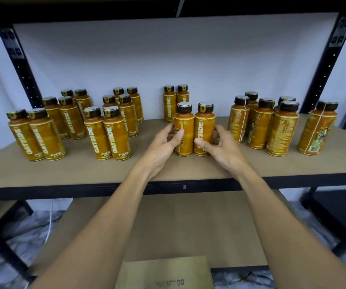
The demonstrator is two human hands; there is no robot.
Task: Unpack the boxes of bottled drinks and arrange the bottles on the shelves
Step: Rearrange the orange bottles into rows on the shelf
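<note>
On brown board shelf (84, 170), cylindrical glossy bottles (194, 132), hands (163, 147) cupping

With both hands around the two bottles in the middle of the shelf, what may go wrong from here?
1. The left hand and right hand hold the two middle bottles only low on their sides; a push could tip these tall bottles.
2. The pair behind stands close, so sliding back may knock it.
3. The right group is near the right hand's fingers and looks unevenly turned; a bump might topple one.
</note>
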